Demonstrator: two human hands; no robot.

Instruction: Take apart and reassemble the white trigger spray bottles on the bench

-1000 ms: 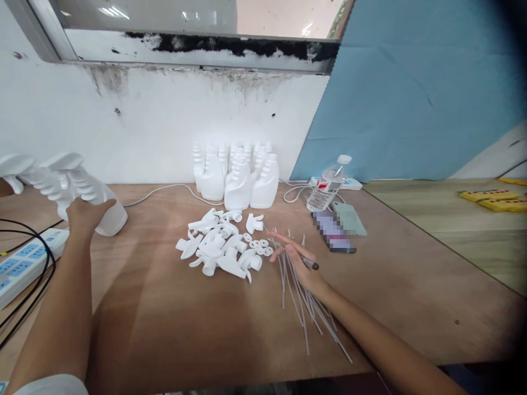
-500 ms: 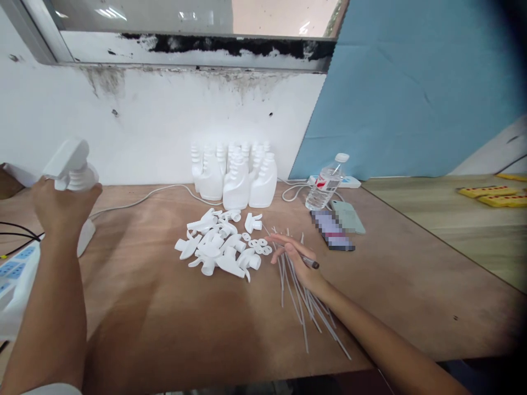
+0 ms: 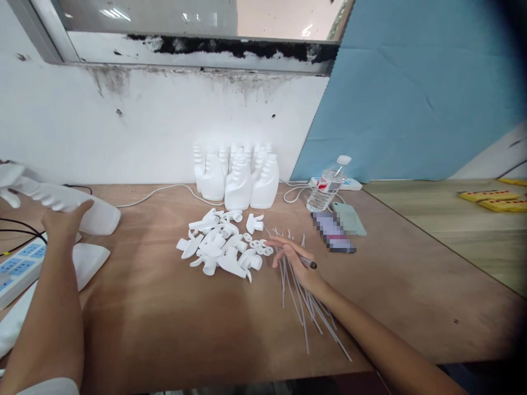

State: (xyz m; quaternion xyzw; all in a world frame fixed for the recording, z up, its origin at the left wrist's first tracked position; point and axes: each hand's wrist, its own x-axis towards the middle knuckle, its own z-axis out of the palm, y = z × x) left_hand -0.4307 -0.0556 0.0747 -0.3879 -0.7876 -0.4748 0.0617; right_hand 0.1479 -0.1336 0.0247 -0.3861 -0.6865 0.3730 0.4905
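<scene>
At the left, my left hand (image 3: 66, 219) is wrapped round a white spray bottle (image 3: 102, 215), tipped nearly on its side with its trigger head pointing left. Below it lies another white bottle (image 3: 91, 262), partly behind my forearm. My right hand (image 3: 302, 270) hovers over or rests on thin clear dip tubes (image 3: 304, 323); I cannot tell which. A dark-ended pen (image 3: 310, 264) is held in that hand. Just left of its fingertips are small white rings (image 3: 259, 248) and a pile of white trigger sprayer heads (image 3: 214, 244).
Several white bottles without heads (image 3: 237, 184) stand against the wall. A water bottle (image 3: 327, 186), a phone (image 3: 333, 233) and a pale green phone-shaped item (image 3: 349, 218) are at the right. A power strip (image 3: 24, 266) with black cables sits at the left edge.
My left hand has tipped the spray bottle from upright to nearly level, its head swinging left and down. The lying bottle shows more. My right hand has hardly moved.
</scene>
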